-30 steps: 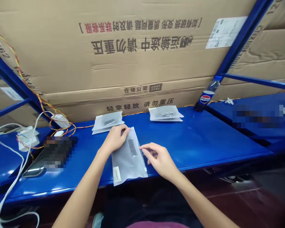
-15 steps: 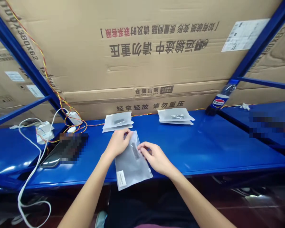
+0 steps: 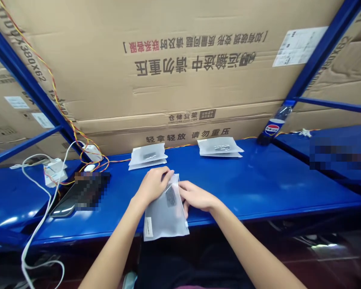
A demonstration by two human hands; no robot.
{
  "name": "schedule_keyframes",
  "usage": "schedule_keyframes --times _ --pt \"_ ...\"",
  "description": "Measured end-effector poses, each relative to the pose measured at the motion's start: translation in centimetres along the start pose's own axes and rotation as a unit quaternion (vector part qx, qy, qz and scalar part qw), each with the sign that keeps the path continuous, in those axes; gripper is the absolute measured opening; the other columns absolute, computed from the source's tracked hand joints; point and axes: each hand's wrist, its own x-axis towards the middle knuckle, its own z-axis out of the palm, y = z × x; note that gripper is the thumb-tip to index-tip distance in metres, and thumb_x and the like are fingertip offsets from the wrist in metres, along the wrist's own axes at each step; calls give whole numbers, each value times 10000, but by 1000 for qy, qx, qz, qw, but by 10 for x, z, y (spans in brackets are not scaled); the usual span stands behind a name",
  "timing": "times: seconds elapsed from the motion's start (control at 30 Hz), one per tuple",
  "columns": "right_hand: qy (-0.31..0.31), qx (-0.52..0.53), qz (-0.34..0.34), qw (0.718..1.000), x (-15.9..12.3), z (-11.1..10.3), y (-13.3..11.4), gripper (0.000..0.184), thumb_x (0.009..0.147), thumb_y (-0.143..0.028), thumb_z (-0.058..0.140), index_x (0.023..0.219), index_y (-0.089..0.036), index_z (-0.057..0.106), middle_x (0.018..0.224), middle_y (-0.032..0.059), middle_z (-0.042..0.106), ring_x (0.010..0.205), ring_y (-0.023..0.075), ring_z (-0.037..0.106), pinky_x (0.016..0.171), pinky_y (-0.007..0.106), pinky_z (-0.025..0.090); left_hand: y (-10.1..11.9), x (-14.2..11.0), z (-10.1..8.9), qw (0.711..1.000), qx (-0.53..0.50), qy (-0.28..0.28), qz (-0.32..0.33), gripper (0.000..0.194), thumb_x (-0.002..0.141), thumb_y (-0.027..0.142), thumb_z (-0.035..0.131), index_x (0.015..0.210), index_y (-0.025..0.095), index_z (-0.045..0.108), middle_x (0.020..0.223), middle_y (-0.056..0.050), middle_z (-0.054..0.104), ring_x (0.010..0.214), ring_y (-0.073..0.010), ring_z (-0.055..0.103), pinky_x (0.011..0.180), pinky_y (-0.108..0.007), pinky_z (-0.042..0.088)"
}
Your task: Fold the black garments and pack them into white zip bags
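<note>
Head view, both hands at the near edge of the blue steel worktop (image 3: 258,180). Left hand (image 3: 153,186) is closed on the upper left corner of a frosted zip bag (image 3: 165,220), fingers over the film, thumb side hidden. Right hand (image 3: 196,196) is curled against the bag's right edge, with the fingers (image 3: 195,196) lying toward the top corner; whether it pinches the film cannot be told from this angle. Bag lies flat, slightly tilted, lower end at the near edge, held between the hands and touching the worktop. A dark printed patch (image 3: 170,196) sits on its upper half, a pale label (image 3: 148,227) along its lower left side. Contents not distinct through the film. Two more frosted bags lie farther back by the cardboard carton (image 3: 180,92): one stack (image 3: 147,155) just behind the left hand, one (image 3: 220,146) to the right, each with a dark object showing through. Left of the hands: a pixelated dark slab (image 3: 84,192), a white cable (image 3: 50,195), red and yellow wires (image 3: 75,130) and a white power block (image 3: 92,152). A Pepsi bottle (image 3: 272,129) stands at the far right corner of the worktop, by a blue shelf upright (image 3: 319,52)
</note>
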Motion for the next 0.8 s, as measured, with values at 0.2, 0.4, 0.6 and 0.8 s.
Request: schedule_keyframes --times 0.2,0.4,0.6,0.8 --pt "90 -39 -35 995 3 16 8 129 799 -303 710 826 -202 636 637 -44 647 425 128 592 344 213 436 -7 -3 11 998 57 14 -12 375 1090 399 394 868 236 649 879 -75 762 825 -252 703 717 -322 433" --pt "338 35 -26 940 -20 -2 27 286 824 -463 682 936 -216 590 635 -11 667 453 168 640 327 228 424 -38 -6 1 993 108 33 -38 404 1082 446 388 936 225 693 965 -118 795 896 -299 737 757 -348 470" --pt "414 -128 25 901 -57 -20 55 378 945 -608 593 1051 -252 527 611 -24 645 427 206 614 433 326 491 -69 -4 -15 988 145 43 -37 420 1037 512 453 890 233 731 902 -107 797 843 -290 731 744 -344 512" --pt "492 -435 -130 743 -58 -15 46 672 897 -666 700 1388 -221 591 1340 215 659 1273 440 633 964 558 575 -45 -6 -19 981 176 82 12 381 1029 487 504 891 230 750 1048 -142 780 1069 -348 695 963 -468 526"
